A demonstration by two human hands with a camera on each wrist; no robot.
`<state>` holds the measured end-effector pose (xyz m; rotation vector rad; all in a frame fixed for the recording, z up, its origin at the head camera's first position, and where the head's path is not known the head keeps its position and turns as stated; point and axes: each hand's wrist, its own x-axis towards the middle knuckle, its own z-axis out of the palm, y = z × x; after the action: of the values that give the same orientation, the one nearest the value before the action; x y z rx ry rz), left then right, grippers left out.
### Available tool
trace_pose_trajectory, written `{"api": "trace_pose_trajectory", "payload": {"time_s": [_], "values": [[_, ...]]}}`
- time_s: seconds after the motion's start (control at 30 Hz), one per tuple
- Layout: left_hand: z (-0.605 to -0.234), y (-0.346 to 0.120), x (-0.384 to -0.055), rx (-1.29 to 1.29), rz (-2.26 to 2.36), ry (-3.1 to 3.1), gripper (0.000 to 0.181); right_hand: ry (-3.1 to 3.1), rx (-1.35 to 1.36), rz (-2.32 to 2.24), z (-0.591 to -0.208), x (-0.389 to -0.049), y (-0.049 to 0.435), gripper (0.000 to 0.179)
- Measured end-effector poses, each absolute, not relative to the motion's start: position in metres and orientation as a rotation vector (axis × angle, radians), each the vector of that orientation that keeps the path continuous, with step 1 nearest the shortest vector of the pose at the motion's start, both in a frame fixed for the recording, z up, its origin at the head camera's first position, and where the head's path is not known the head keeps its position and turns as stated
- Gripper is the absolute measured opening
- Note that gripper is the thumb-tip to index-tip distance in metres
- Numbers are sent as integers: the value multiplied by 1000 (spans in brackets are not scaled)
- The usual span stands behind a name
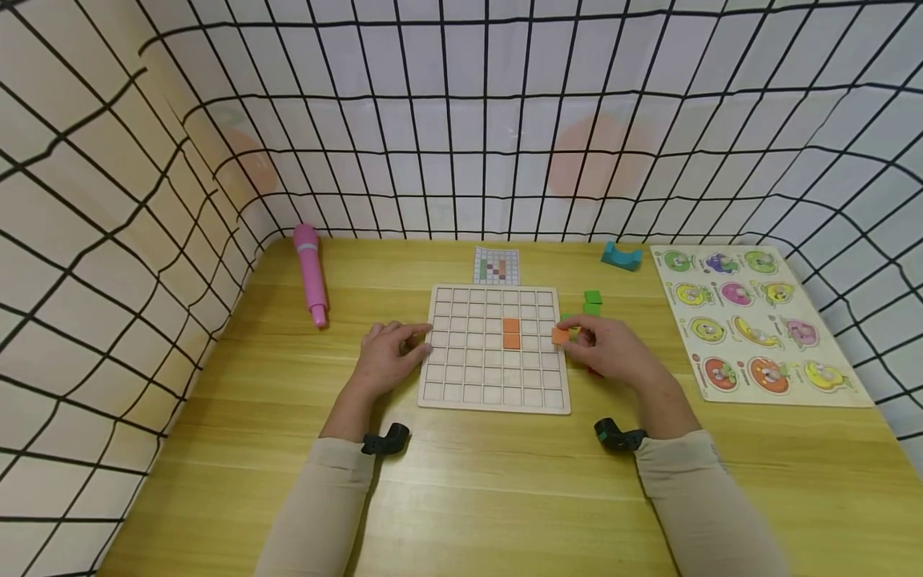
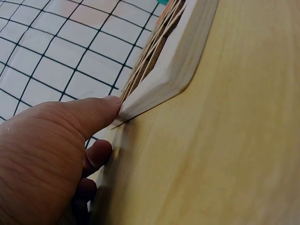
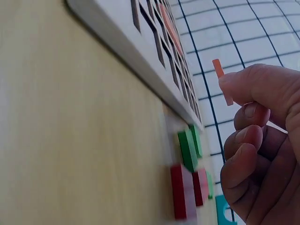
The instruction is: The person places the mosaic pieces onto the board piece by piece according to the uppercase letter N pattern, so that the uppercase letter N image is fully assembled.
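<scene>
Sleeves (image 1: pixel 315 513) lie nearest, both forearms reaching forward over the wooden table (image 1: pixel 490 497), with a black unit (image 1: pixel 386 439) strapped at each wrist. Between the forearms, a stretch of wood runs up to the near edge of the board (image 1: pixel 497 409). Left hand (image 1: pixel 385 357): thumb and forefinger reach out to touch the board's left edge, gripping nothing. Right hand (image 1: pixel 613 349): thumb and fingers pinch a small orange tile (image 1: pixel 560 336), seen over the board's right rim; the right wrist view shows it edge-on, its thin side slanting, apart from the board.

The board looks near square, a grid of shallow cells. Two orange tiles (image 1: pixel 511 333) sit in it right of centre, one behind the other, the pair's long axis running away from the person. Just off the right edge are green tiles (image 1: pixel 592 304) and red tiles (image 3: pixel 183 192), partly behind the right hand in the head view.

Well right, the fruit sheet (image 1: pixel 757 320) carries pictures with print too small to read. Well left, a pink wand (image 1: pixel 312 276) lies lengthwise, rounded head away. Beyond the board are a card (image 1: pixel 497 265) printed with a coloured grid and a blue arch (image 1: pixel 621 256); black mesh (image 1: pixel 486 120) rises behind
</scene>
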<state>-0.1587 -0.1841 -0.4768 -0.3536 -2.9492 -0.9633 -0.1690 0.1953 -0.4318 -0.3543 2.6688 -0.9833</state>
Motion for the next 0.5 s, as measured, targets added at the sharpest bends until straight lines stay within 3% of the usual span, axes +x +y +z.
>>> {"api": "trace_pose_trajectory", "payload": {"time_s": [0.5], "values": [[-476, -184, -159, -349, -966, -2957, 38, 2582, -397, -956, -440, -160, 154, 30]]}}
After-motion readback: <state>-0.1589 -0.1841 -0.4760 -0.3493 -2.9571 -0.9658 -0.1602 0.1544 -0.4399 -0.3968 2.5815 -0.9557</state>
